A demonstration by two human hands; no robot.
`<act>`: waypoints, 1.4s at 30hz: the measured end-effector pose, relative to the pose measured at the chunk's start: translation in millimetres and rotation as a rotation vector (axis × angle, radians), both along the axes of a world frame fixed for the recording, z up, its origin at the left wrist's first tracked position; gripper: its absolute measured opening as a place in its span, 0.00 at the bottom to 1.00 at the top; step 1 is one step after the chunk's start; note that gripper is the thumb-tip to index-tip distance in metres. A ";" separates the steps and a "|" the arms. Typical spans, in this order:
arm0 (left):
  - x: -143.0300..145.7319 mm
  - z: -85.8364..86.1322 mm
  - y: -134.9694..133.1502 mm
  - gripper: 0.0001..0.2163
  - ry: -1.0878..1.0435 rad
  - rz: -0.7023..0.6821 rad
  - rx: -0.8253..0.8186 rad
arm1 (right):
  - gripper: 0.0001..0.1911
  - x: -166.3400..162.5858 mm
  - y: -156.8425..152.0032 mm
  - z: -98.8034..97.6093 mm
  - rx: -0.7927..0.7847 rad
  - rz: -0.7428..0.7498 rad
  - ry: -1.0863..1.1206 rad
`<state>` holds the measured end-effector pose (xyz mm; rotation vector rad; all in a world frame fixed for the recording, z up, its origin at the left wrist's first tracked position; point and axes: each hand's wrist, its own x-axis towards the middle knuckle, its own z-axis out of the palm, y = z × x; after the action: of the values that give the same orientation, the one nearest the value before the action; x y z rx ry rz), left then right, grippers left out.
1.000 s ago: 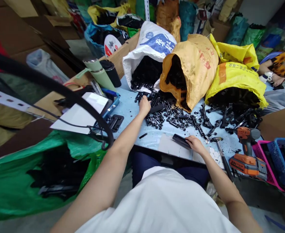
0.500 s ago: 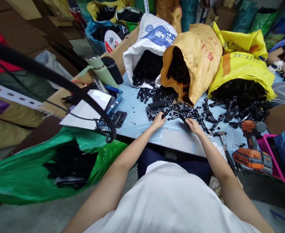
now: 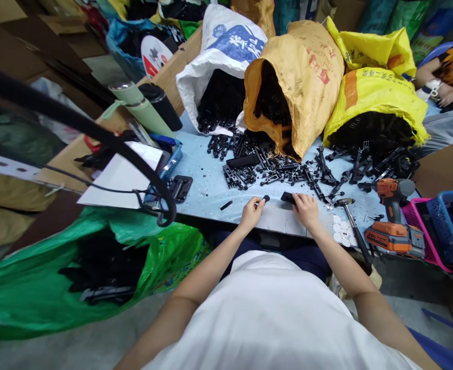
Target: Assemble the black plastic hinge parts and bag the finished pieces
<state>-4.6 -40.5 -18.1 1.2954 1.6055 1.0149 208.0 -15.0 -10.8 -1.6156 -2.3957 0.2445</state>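
My left hand (image 3: 251, 213) is closed near the front of the table, pinching a small black part with a round end (image 3: 266, 198). Its exact kind is too small to make out. To the right, my right hand (image 3: 306, 210) has its fingers closed on a flat black plastic piece (image 3: 287, 197), held low over the tabletop. A short black strip (image 3: 226, 205) lies by itself to the left of my left hand. Just beyond both hands spreads a pile of small black jointed parts (image 3: 239, 176), with a larger black piece (image 3: 242, 161) on top.
White (image 3: 185, 77), orange (image 3: 319, 67) and yellow sacks (image 3: 384, 92) of black parts stand open behind the pile. A hammer (image 3: 355, 226) and an orange cordless drill (image 3: 392, 226) sit at right. A green bag (image 3: 29, 288) hangs left; a black curved bar (image 3: 126, 146) crosses there. Another person's hand (image 3: 447, 95) shows far right.
Both hands have drawn back from the pile toward the table's front edge. The small round-ended part now shows at my left fingertips. A black strip now lies on the table at left.
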 end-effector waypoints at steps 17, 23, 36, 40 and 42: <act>32.5 1.9 -17.1 0.15 -0.217 -0.090 0.031 | 0.25 -8.1 -3.2 -3.7 -0.344 0.146 0.385; 39.6 18.7 -4.2 0.16 -0.226 -0.116 0.179 | 0.35 -28.8 -6.0 6.6 -0.740 -0.162 1.143; 33.7 36.9 -6.6 0.14 0.177 -0.156 0.342 | 0.27 -2.8 9.4 31.2 -0.231 0.303 0.700; 44.4 35.5 -10.0 0.14 0.151 -0.031 0.488 | 0.26 -10.2 5.5 37.7 -0.074 0.307 0.664; 50.7 35.6 -10.0 0.16 0.131 0.071 0.578 | 0.27 -17.7 1.2 38.7 -0.014 0.264 0.678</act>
<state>46.1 -50.5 17.5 1.7198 1.5144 1.5399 190.4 -13.7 27.9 -0.9857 -2.0451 0.7257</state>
